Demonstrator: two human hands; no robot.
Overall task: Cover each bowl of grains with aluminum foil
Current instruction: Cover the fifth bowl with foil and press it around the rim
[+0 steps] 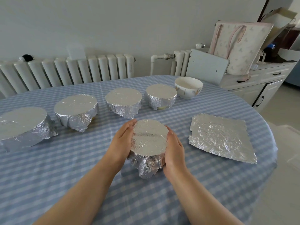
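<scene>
Four wrapped bowls [123,102], bare bowl [188,87] behind.

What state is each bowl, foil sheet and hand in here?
Four foil-wrapped bowls in back row: covered.
Foil-wrapped bowl in front: covered, held on both sides.
White ceramic bowl: uncovered.
Flat crinkled foil sheet: loose on the blue checked tablecloth.
Left hand: pressing foil.
Right hand: pressing foil.
</scene>
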